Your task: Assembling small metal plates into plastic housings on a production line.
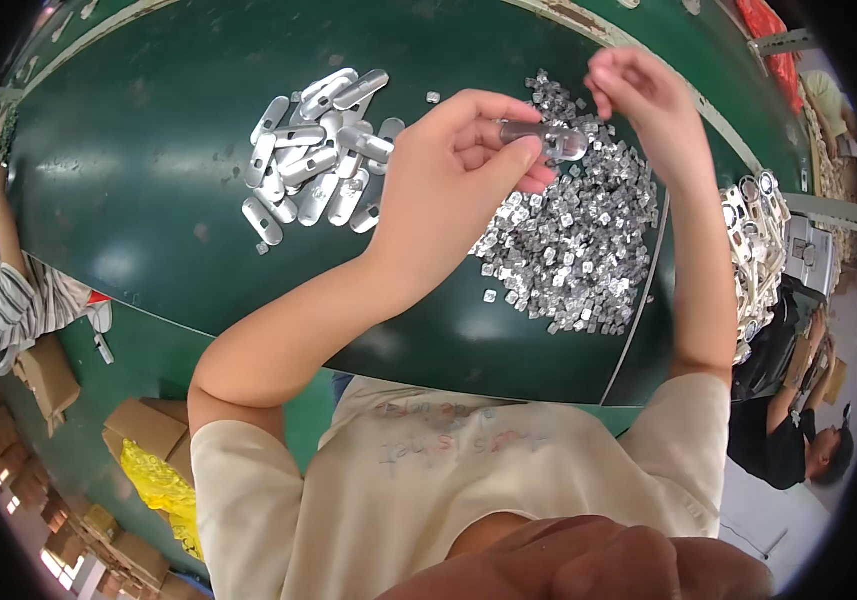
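Observation:
My left hand [438, 195] is closed around a long, round-ended silver metal piece [566, 146], gripping it between thumb and fingers. Beyond it to the right, my right hand [653, 105] is raised with its fingertips drawn together; whatever may be in them is too small to make out. Below both hands spreads a heap of small, square, shiny metal pieces [578, 265]. Left of my left hand lies a loose pile of flat, round-ended silver metal pieces [293, 160], several showing a small dark hole.
The dark green table [138, 160] has a pale raised edge at the far side. Whitish parts with rings [753, 250] are piled at the right. Cardboard boxes [138, 425] and a yellow bag [160, 485] stand lower left. Other people are at the left [23, 300] and right [793, 440].

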Tool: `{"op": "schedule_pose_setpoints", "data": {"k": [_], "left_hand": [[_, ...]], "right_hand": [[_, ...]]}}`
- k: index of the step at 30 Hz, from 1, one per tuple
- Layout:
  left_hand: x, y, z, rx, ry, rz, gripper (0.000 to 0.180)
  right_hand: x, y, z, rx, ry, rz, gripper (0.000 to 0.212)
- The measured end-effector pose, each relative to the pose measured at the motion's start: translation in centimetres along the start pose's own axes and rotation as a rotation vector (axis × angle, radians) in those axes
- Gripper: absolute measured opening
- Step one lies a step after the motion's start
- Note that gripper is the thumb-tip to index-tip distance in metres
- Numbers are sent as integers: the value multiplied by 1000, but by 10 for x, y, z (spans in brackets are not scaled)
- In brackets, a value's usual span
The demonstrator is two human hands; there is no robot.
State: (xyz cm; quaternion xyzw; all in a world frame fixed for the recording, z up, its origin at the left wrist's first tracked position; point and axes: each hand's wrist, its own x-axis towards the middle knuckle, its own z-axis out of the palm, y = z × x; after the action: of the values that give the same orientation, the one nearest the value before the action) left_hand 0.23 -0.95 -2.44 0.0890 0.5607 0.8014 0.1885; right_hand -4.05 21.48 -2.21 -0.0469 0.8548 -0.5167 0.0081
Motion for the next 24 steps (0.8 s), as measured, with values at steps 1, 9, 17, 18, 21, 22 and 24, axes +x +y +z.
{"op": "schedule_pose_setpoints", "data": {"k": [1,9,17,18,21,22,24], "left_hand": [[0,0,1,-20,5,-29,23],[-1,3,2,-25,-10,-55,26],[-2,4,11,44,-14,-85,28],[-3,3,10,48,-22,-80,28],[-5,1,9,52,-23,-73,28],[-4,1,9,57,-34,-72,27],[-5,2,10,49,-47,-75,26]], "right_hand": [[-19,-12,-2,303,-27,25,15],[-74,-55,10,476,18,27,29],[-79,-50,15,574,15,15,26],[-80,-48,16,554,13,-11,22],[-82,-48,21,532,6,-55,13],[-82,-50,24,471,62,-68,13],[-84,-58,28,336,166,-39,12]]}}
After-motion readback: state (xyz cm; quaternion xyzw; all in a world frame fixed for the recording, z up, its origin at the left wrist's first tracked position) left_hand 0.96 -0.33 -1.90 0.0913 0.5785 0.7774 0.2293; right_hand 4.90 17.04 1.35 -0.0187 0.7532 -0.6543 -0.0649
